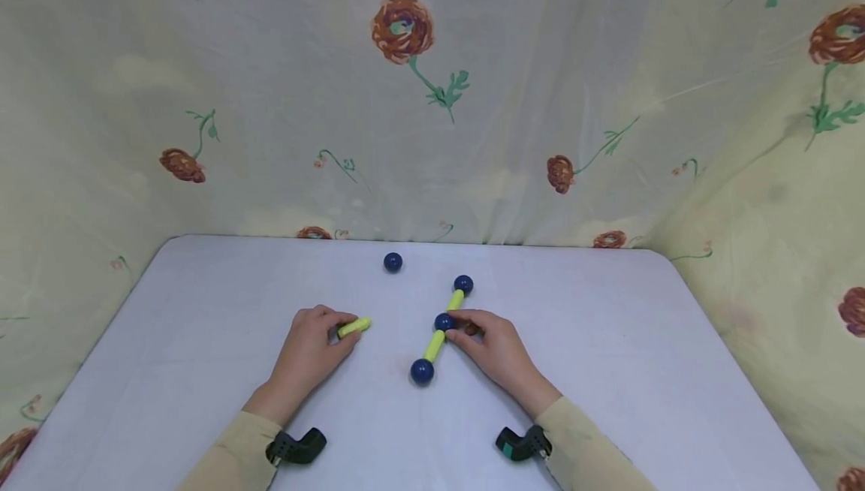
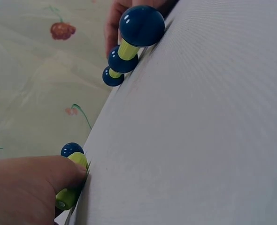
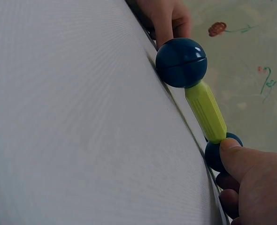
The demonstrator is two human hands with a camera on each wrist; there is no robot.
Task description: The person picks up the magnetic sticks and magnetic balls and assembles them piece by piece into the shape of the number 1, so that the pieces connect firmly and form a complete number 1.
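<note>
In the head view, my left hand [image 1: 312, 348] pinches a short yellow-green rod [image 1: 355, 326] between thumb and fingers, low over the white table. To its right lies a chain of dark blue balls joined by yellow-green rods, slanting away from me. My right hand [image 1: 496, 348] pinches the chain's middle ball [image 1: 444, 322] from the right side. The near ball [image 1: 422, 372] and the far ball [image 1: 463, 284] sit at the two ends. In the right wrist view, the near rod [image 3: 206, 111] runs between the near ball and the held one.
A loose blue ball [image 1: 393, 263] sits near the back of the table [image 1: 223, 296]. Behind the table hangs a flower-patterned cloth [image 1: 500, 176], which also comes round both sides. Each wrist carries a black device, on the left [image 1: 296, 447] and on the right [image 1: 524, 444].
</note>
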